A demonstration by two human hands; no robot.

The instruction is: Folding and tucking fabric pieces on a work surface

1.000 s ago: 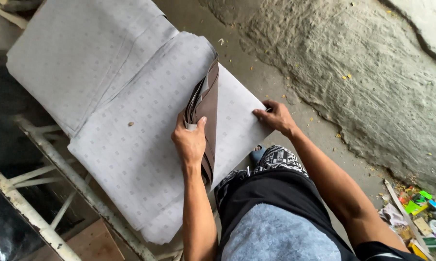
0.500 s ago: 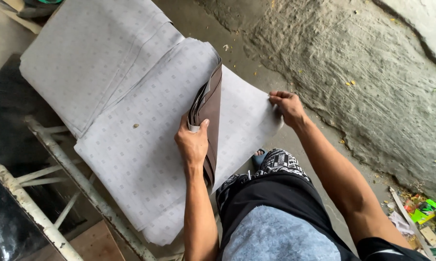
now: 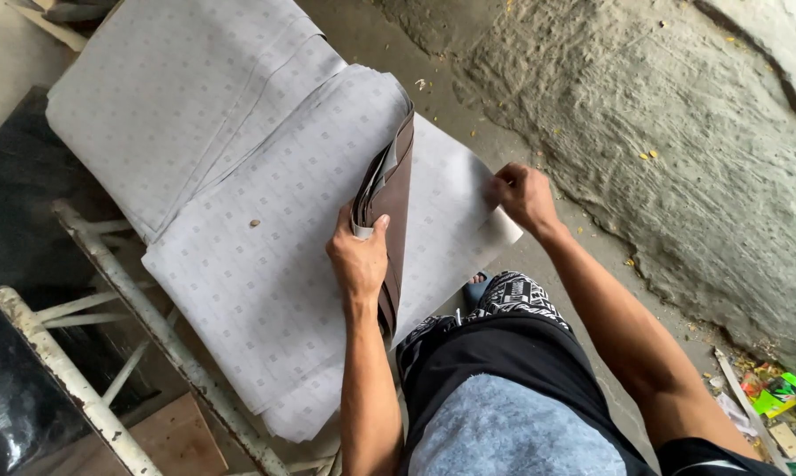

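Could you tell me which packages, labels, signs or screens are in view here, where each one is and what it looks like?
Wrappers: a small heap of crumpled packets on the ground at the lower right edge, bright green, orange and white; print too small to tell.
No signs or screens show.
No label shows on the grey patterned sheets or the brown board, which the left hand grips while the right hand pinches a sheet's edge.

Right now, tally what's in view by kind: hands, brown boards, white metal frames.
Bare hands: 2, left hand gripping the board, right hand pinching the grey patterned fabric
Flat brown board: 1
White painted metal frame: 1
Total: 4
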